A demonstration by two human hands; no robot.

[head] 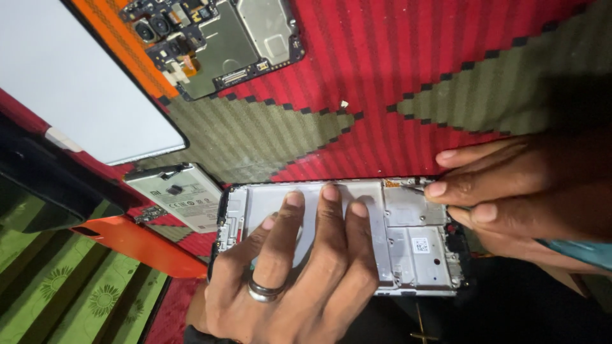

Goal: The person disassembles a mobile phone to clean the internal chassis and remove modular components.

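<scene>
Keep left hand spread flat, pinning phone frame at six o'clock; right hand pinched shut on thin tool at frame's one o'clock corner. Press steadily, work gently.

A red and olive zigzag woven mat covers the floor, dimly lit at right.

Small white square label on phone frame; white rectangular screen panel lying upper left; grey labelled battery between.
</scene>
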